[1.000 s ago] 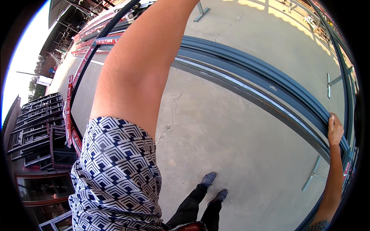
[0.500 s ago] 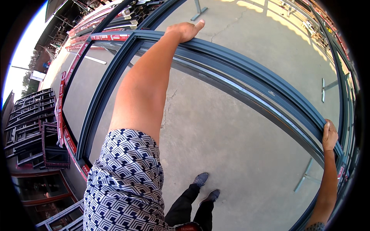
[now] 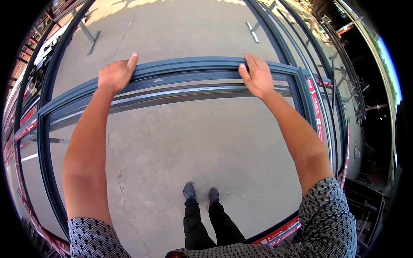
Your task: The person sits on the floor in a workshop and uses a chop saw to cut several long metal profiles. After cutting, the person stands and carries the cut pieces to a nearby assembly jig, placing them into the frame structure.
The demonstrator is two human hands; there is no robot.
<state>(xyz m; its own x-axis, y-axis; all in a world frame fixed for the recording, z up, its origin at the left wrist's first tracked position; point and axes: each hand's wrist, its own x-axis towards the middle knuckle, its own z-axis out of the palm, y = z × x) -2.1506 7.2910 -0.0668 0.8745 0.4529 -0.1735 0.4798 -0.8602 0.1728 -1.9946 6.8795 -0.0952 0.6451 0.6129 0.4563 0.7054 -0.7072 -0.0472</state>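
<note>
A large dark blue-grey metal window or door frame (image 3: 189,64) spans the view in front of me, its long rail lying crosswise. My left hand (image 3: 115,76) is closed over that rail on the left, with the thumb sticking up and its fingertips partly hidden. Toward the right end, my right hand (image 3: 259,76) wraps over the same rail, fingers across its top and thumb on the near side. A side bar (image 3: 46,163) runs from the left corner back toward me. Red-and-white protective tape (image 3: 315,105) covers part of the right side.
Under the rail runs a dark support bar (image 3: 189,92) with a shiny strip. More long metal bars (image 3: 275,38) extend beyond on both sides. Stand feet (image 3: 253,32) rest on the cracked concrete floor (image 3: 189,137). Dark frames (image 3: 363,198) are stacked at the lower right.
My view has swung to the right, bringing both arms and the right corner into fuller sight. My right hand now sits inward from that corner. The left hand stays on the rail.
</note>
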